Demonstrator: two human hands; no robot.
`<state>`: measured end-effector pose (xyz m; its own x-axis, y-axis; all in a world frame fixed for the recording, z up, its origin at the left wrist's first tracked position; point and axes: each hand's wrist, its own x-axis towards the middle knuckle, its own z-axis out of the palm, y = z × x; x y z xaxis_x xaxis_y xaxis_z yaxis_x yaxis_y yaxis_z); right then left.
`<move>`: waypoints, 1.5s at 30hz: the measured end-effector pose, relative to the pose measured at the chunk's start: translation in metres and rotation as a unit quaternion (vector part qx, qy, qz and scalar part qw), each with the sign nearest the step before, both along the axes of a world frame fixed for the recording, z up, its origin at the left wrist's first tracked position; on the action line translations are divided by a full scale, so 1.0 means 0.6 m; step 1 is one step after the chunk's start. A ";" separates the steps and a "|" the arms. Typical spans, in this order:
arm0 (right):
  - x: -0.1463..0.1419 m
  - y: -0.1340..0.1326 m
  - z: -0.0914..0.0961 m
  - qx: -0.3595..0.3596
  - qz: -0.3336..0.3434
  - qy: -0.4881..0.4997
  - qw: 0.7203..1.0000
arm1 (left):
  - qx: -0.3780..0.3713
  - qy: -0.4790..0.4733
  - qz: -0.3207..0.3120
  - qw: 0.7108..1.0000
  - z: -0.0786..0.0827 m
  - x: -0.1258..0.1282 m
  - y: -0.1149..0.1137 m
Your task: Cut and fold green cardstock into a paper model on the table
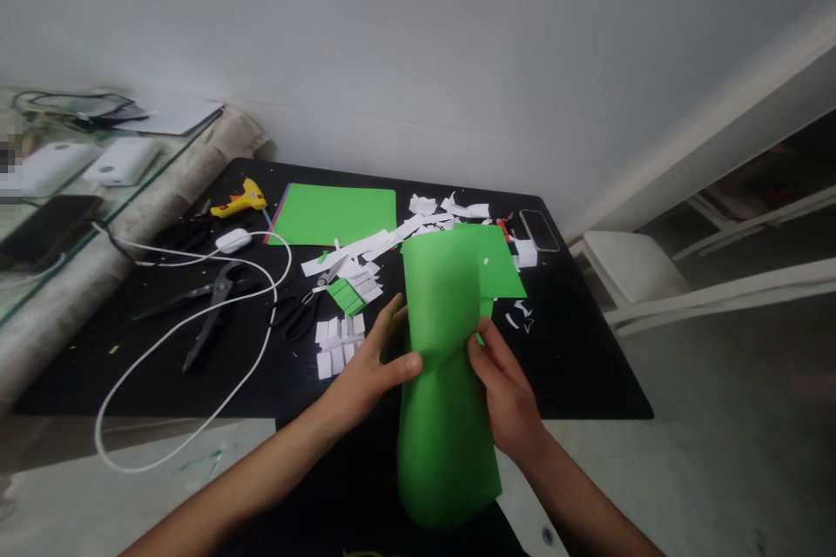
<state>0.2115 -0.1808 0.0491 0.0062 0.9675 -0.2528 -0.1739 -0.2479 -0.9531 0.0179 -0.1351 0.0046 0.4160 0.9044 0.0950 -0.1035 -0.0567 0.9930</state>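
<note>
Grn sheet (448,305) btwn hands (513,396), R edge pinched — btm (curved) free

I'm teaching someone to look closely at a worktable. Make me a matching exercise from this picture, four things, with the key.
1. Glue gun
2. Phone
3. White cable
4. Curved sheet

A. Looping past the near edge of the table
B. Green, between the left hand and right hand
C. Near the table's far right corner
D. Yellow, near the table's far left corner

Pairs: 1-D, 2-C, 3-A, 4-B.
</note>
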 end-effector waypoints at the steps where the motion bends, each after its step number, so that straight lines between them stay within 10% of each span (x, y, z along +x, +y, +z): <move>1: -0.002 0.001 0.003 0.014 0.000 -0.004 1.000 | -0.028 -0.019 -0.015 0.999 0.005 0.000 0.003; 10: 0.007 -0.016 0.019 0.092 0.092 -0.080 0.988 | 0.056 0.065 0.024 0.996 0.049 -0.010 -0.005; 15: 0.013 -0.014 0.040 0.017 0.197 0.085 0.977 | 0.144 0.091 0.040 0.985 0.064 -0.003 -0.003; 20: 0.001 -0.016 0.037 -0.069 0.120 0.170 0.976 | 0.193 0.111 0.051 0.973 0.058 0.002 0.000; 32: -0.010 0.001 0.044 0.127 0.082 0.005 0.989 | -0.068 0.047 0.052 0.995 0.097 0.000 -0.007; 36: -0.009 0.019 0.052 0.226 -0.028 -0.072 0.971 | -0.139 0.014 0.073 0.987 0.103 -0.005 -0.001; 39: -0.003 0.047 0.056 0.270 -0.118 -0.123 0.948 | -0.147 -0.014 0.073 0.986 0.100 -0.007 0.003; 45: -0.006 0.094 0.092 0.270 -0.043 -0.071 0.959 | -0.091 0.015 0.072 0.993 0.079 -0.010 0.002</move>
